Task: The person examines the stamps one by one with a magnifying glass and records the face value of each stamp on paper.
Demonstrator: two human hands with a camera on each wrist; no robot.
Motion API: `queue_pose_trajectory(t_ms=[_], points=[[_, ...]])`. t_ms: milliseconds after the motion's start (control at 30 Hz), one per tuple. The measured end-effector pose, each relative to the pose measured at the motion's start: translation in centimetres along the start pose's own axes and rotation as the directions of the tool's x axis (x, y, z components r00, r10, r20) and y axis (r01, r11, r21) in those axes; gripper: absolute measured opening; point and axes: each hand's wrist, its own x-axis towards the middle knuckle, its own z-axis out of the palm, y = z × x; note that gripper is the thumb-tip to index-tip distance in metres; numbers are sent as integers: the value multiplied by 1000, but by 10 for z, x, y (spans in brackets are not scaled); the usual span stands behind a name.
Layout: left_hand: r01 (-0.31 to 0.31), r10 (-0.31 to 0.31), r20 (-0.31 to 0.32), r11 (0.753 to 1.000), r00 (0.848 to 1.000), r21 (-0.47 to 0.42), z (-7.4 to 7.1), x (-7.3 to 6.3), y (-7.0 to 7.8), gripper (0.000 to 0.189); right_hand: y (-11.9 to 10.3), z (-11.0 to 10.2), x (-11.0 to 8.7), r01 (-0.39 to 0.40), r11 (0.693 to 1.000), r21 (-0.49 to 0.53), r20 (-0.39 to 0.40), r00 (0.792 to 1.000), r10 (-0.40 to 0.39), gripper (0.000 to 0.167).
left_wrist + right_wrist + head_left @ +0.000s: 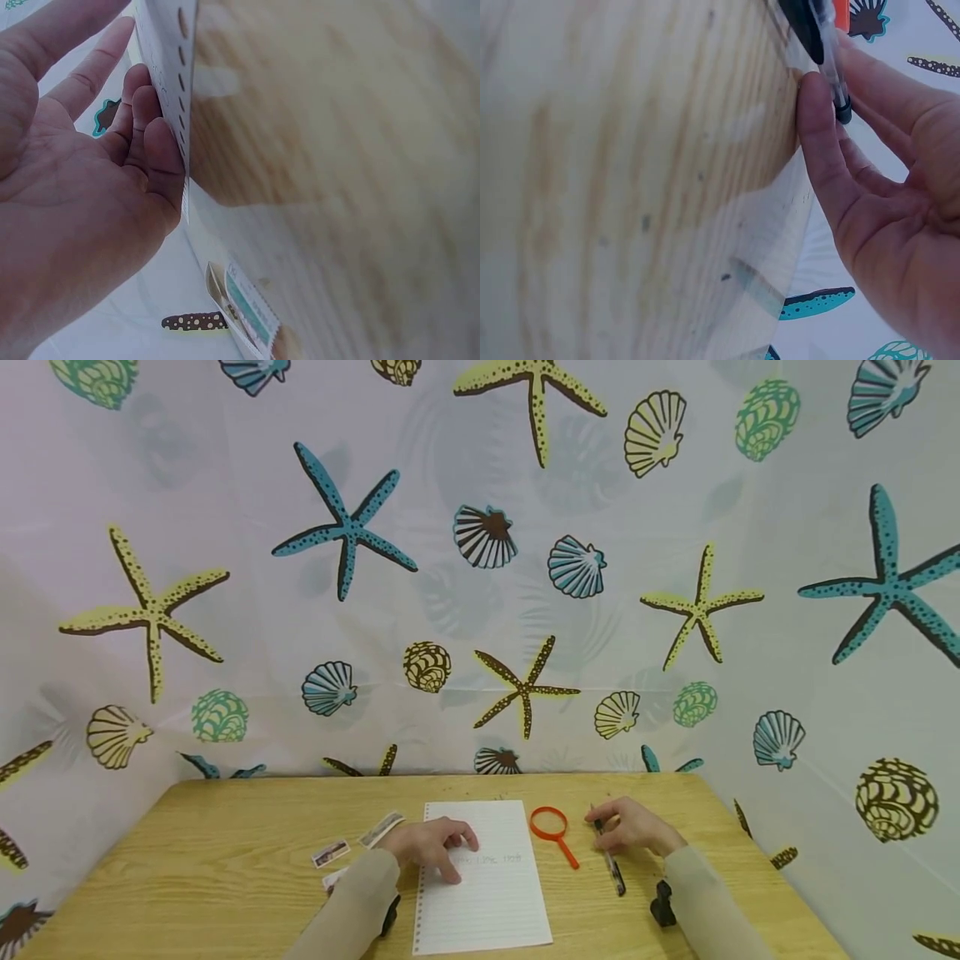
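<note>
A white lined sheet of paper (483, 902) with punched holes down its left edge and a faint line of handwriting lies on the table. My left hand (431, 846) rests on its upper left part, fingers loosely bent and holding nothing. In the left wrist view, the lower fingers of the left hand (82, 172) touch the sheet beside its holes. On the right, a clear-barrelled pen with black parts (617, 872) slants across the tabletop. My right hand (637, 828) pinches its far end. The right wrist view shows the pen (831, 67) between thumb and fingers.
A red magnifying glass (561, 839) lies between the sheet and the pen. Several small printed stamps (330, 853) lie left of the sheet, partly behind the left forearm. The wooden table (225, 877) meets a sheet curtain (247, 635) printed with starfish and shells.
</note>
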Motion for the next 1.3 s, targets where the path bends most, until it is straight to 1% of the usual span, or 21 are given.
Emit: queue_pose_trajectory(t_ms=[167, 400, 667, 800, 900, 1033, 1100, 1167, 1233, 1300], points=[[-13, 13, -3, 1000, 1000, 0, 1, 0, 1, 42, 1, 1, 1, -7, 999, -44, 4, 1000, 7, 43], [-31, 31, -13, 1000, 999, 0, 2, 0, 0, 42, 1, 1, 1, -19, 998, -56, 14, 1000, 19, 40], [-41, 40, -37, 999, 999, -8, 3, -1, 1, 42, 2, 0, 0, -5, 998, -67, 8, 1000, 5, 35], [-58, 58, -49, 998, 997, -13, 3, -3, 2, 41, 2, -1, -3, 9, 998, -66, -10, 1000, -10, 32], [-80, 79, -52, 997, 995, -22, 2, -3, 0, 40, 3, -1, -6, 4, 1000, -24, -26, 1000, -5, 31], [-135, 133, -67, 990, 989, -36, -1, -5, -2, 34, 6, -1, -9, -44, 994, 102, -36, 998, 48, 34], [-173, 169, -94, 984, 981, -36, -3, -8, -3, 29, 7, -1, -10, -62, 987, 146, -45, 997, 70, 36], [-197, 192, -128, 980, 973, -25, -5, -12, -2, 26, 6, -1, -11, -67, 985, 160, -61, 995, 77, 40], [-195, 191, -168, 981, 967, -6, -7, -16, 0, 26, 2, 0, -12, -69, 983, 170, -86, 993, 85, 44], [-169, 167, -205, 986, 964, 9, -8, -21, 2, 30, -4, 3, -13, -67, 982, 175, -104, 991, 86, 47]])
